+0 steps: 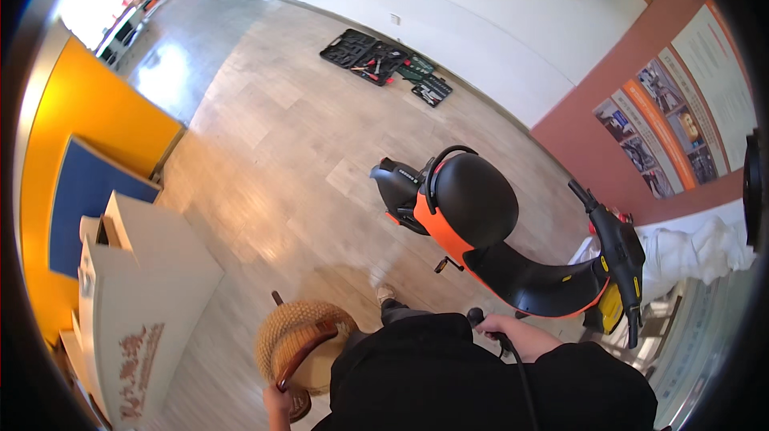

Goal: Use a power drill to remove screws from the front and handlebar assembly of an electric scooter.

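Note:
My left hand [278, 400] is closed around the dark wooden armrest [306, 355] of a woven tan chair [276, 331], at the lower left. My right hand [498, 327] grips a black cable [525, 379] with a thick rounded end [476, 316], in front of my dark top. The cable runs down over my clothes; I cannot make out what kind of end it has. Just beyond my right hand stands an orange and black electric scooter [436, 227], its handlebar [621, 251] toward the right and its round black seat [474, 199] facing up.
Open tool cases [364, 56] with tools lie on the wooden floor [264, 159] by the white wall [465, 18]. A white counter [152, 271] and a blue panel [84, 207] stand left. White wrapping [693, 259] lies beyond the handlebar, below a poster wall [665, 126].

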Demonstrator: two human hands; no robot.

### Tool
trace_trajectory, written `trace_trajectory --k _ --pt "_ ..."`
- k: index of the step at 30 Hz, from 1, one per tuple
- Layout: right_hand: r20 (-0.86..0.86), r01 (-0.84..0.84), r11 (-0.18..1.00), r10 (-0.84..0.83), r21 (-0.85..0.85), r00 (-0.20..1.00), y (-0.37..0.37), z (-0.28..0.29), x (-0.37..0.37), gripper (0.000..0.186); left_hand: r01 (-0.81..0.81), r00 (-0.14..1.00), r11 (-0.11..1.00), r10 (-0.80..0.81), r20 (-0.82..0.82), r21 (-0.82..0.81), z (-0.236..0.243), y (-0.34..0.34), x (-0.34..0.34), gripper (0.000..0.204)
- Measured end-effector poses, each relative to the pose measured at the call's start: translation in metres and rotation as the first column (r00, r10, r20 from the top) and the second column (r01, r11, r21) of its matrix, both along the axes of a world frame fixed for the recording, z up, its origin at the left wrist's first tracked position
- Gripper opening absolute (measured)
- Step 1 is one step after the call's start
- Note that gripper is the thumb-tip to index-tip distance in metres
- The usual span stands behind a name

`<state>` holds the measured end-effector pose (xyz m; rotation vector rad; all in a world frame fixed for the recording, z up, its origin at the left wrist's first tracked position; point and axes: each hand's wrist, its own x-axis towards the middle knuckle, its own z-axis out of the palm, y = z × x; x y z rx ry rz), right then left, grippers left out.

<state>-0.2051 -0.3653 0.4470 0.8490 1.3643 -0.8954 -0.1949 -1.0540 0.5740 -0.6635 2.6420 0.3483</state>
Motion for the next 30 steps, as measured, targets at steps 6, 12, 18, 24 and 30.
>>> trace_trajectory --k 6,12,18,24,30 --pt "0.02 0.708 0.703 -0.709 -0.065 0.705 -0.068 0.022 -0.087 0.012 0.175 0.982 0.982 -0.179 -0.055 -0.067 0.029 -0.005 -0.24 0.019" --pt "-0.05 0.777 0.629 -0.777 -0.024 0.627 -0.116 0.02 -0.118 0.011 0.364 0.899 0.927 -0.374 -0.227 -0.087 0.087 0.024 -0.5 0.019" --pt "-0.125 0.663 0.726 -0.652 0.183 0.748 -0.221 0.028 -0.161 0.021 0.575 0.769 0.809 -0.585 -0.255 -0.122 0.121 0.07 -0.68 0.017" --pt "0.037 0.778 0.617 -0.786 0.117 0.618 -0.341 -0.022 -0.213 0.017 0.801 0.509 0.588 -0.765 -0.394 -0.107 0.144 0.167 -0.836 0.016" --pt "0.146 0.809 0.573 -0.796 -0.127 0.587 -0.391 -0.059 -0.295 0.016 0.934 0.346 0.355 -0.876 -0.336 0.035 0.168 0.326 -0.928 0.02"
